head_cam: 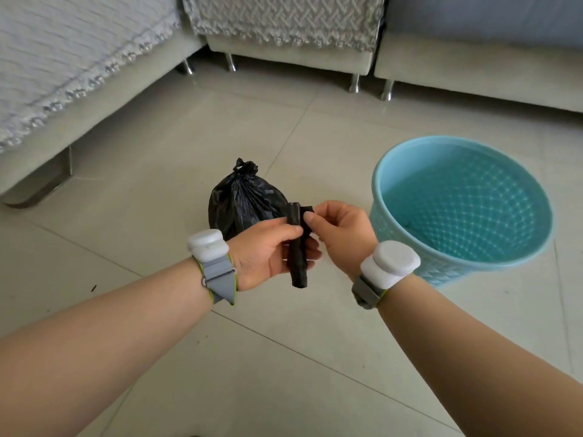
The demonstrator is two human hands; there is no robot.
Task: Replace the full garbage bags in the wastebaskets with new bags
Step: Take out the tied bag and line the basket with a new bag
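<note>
Beside tied bag (pixel 243 200), bare wastebasket (pixel 467 209)

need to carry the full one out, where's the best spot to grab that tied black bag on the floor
Take the tied black bag by the knotted neck at its top, coming down from above. The plastic gathers there into a narrow bunch that sticks up, so a grip can close right round it, while the body below is wide, round and slack. Both hands are busy now: the left hand holds the bag roll and the right hand pinches its end.

A home living room.
Beyond the hands, a sectional sofa (pixel 284 55) on metal legs stands on a tiled floor (pixel 157 171).
</note>
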